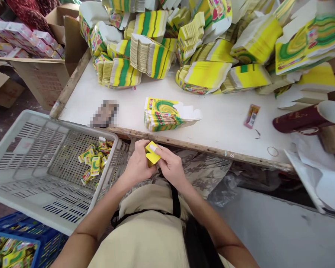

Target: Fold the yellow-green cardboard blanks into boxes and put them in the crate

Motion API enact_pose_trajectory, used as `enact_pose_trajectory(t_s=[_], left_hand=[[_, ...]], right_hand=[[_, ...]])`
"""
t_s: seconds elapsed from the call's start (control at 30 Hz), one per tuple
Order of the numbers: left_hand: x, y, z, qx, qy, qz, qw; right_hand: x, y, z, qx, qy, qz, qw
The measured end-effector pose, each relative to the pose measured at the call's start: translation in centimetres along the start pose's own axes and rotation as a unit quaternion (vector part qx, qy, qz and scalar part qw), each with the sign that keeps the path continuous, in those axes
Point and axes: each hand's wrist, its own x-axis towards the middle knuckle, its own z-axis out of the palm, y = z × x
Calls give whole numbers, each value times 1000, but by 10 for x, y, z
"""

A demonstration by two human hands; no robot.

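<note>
Just in front of the table's edge, both hands hold a small yellow carton [153, 153] over the lap. My left hand [139, 160] wraps round its left side. My right hand [171, 163] pinches it from the right, the thumb on a white flap. Beyond them on the table lies a fanned stack of flat printed cartons [163, 114], yellow and green with white ends. To the left, a grey plastic crate [25, 143] has several small folded cartons [95, 163] in its far right corner.
Bundles of flat yellow-green cartons [153, 56] are heaped along the back of the white table [212, 119]. A maroon mug [298, 121] lies on its side at right, with a small wrapped packet [251, 116] nearby. A blue crate [41, 238] and a cardboard box [44, 78] stand at left.
</note>
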Motion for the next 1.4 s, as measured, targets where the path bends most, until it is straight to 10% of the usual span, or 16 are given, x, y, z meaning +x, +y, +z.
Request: enact_pose_trajectory(t_s=[0.53, 1.4], left_hand=[[8, 13, -48, 86, -60, 35, 994], [10, 8, -46, 104, -91, 27, 990]], right_hand=[[11, -2, -28, -120, -87, -106, 983], [14, -8, -36, -169, -119, -91, 974]])
